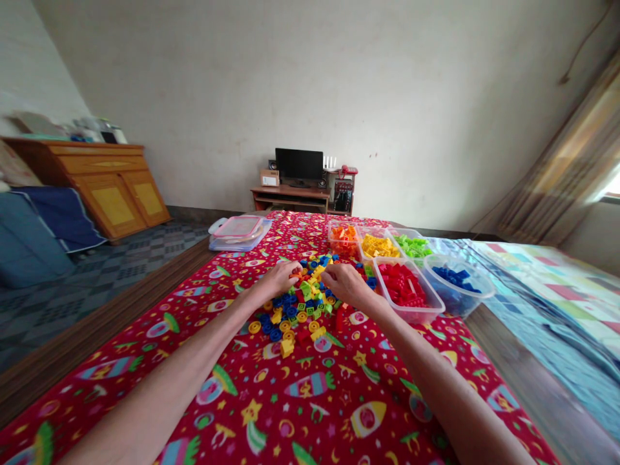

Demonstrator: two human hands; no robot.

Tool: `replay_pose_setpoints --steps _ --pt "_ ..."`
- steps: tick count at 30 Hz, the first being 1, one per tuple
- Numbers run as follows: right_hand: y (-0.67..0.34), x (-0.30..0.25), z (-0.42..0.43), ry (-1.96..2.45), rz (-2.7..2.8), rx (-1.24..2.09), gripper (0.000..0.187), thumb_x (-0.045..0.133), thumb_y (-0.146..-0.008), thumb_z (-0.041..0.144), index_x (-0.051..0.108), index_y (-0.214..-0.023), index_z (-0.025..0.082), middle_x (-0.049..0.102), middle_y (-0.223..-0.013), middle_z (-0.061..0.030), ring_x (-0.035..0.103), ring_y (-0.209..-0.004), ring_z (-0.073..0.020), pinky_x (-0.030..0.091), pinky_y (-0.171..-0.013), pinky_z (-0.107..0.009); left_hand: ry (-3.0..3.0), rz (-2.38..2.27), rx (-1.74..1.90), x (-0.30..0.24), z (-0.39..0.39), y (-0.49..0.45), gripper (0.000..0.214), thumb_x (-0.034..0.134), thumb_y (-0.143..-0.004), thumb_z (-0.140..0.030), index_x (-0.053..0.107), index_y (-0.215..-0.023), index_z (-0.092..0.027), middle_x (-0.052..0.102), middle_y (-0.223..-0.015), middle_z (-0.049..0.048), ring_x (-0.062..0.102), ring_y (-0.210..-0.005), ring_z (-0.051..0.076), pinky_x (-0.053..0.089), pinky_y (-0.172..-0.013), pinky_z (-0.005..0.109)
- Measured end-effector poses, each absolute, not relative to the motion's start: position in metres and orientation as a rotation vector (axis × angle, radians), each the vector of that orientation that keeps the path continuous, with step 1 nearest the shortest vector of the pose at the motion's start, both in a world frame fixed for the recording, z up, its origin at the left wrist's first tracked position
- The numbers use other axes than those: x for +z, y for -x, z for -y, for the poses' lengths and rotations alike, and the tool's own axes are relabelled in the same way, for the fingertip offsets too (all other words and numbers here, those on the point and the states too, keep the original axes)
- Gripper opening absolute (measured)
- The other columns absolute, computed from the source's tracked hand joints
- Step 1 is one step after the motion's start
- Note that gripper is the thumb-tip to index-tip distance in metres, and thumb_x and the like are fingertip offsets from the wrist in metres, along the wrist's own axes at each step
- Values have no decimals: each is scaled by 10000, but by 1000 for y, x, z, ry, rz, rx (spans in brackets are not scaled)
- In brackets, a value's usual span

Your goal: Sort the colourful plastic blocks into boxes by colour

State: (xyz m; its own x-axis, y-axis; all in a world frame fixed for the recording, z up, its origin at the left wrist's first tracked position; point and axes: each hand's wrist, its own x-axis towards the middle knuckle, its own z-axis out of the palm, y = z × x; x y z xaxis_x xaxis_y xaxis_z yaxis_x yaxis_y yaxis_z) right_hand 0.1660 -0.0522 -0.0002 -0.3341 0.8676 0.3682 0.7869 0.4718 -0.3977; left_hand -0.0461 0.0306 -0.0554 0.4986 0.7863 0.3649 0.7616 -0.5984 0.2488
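A heap of mixed building blocks (310, 297) in blue, yellow, green, red and orange lies on the red patterned cloth, with both my hands over it. At the heap's left side, my left hand (281, 279) has its fingers curled round an orange building block (297, 276). From the right, my right hand (347, 283) is closed, its fingertips at a yellow building block (317, 272). Its grip is partly hidden. A loose yellow block (287, 349) and small yellow wheels (254, 327) lie at the near edge of the heap.
Clear boxes stand to the right: orange blocks (345, 236), yellow blocks (380, 246), light green blocks (413, 247) and red blocks (401, 285). A round tub holds blue blocks (454, 278). Stacked lids (239, 231) lie back left. A bed (542, 303) adjoins the right side.
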Motion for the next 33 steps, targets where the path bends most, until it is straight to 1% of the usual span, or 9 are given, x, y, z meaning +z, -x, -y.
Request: replay_pose_setpoints --steps 8,11,15,20,23,26,28,30,33 --pt "-166 0 52 1372 2192 190 279 451 -851 181 518 -581 157 437 -536 30 336 -525 -79 205 -545 -254 -2492 -1481 855 -41 -27 45 126 530 -704 -205 592 -815 -194 673 -816 29 625 -770 185 494 -729 287" --pt "-167 -1 52 1365 2186 195 280 451 -847 180 491 -570 162 412 -528 35 342 -524 -77 204 -542 -252 -2277 -1482 963 -36 -24 45 148 540 -693 -238 547 -834 -192 649 -746 1 624 -702 169 497 -662 275" --pt "-167 -1 52 1359 2184 206 287 446 -850 192 476 -566 168 404 -528 34 337 -525 -80 205 -539 -253 -1938 -1389 1017 -40 -24 44 170 508 -709 -240 504 -870 -187 589 -604 -41 587 -534 136 473 -540 249" --pt "-166 -1 52 1367 2185 215 284 448 -849 193 475 -567 171 398 -529 37 322 -523 -81 202 -540 -257 -1782 -1295 1050 -44 -21 44 302 558 -731 -409 530 -921 -176 525 -576 -63 516 -475 109 424 -481 229" --pt "-166 -1 52 1357 2186 227 284 450 -848 198 473 -567 170 387 -526 41 317 -522 -79 199 -537 -252 -1993 -1291 951 -41 -20 43 285 535 -737 -404 593 -889 -169 538 -573 -47 526 -514 127 437 -520 245" --pt "-166 -1 52 1361 2188 231 283 449 -848 195 488 -570 166 403 -534 37 328 -533 -80 199 -538 -251 -2278 -1378 946 -37 -20 41 149 501 -713 -265 619 -710 -173 626 -669 8 588 -668 163 480 -659 271" --pt "-166 0 53 1374 2189 227 280 451 -847 188 504 -573 163 419 -538 34 332 -536 -81 199 -539 -252 -2399 -1468 978 -37 -22 40 146 474 -693 -193 613 -649 -181 663 -735 28 603 -738 174 483 -727 274" --pt "-166 0 53 1377 2190 224 280 452 -850 187 522 -580 160 434 -538 31 336 -533 -82 200 -540 -252 -2460 -1510 959 -39 -23 39 190 455 -702 -163 644 -700 -187 686 -785 31 612 -758 172 483 -737 268" --pt "-165 0 53 1364 2197 211 285 452 -857 195 547 -591 157 460 -540 24 346 -524 -83 204 -540 -251 -2538 -1492 853 -44 -23 38 221 460 -756 -187 679 -784 -193 705 -816 38 625 -769 178 483 -733 269"
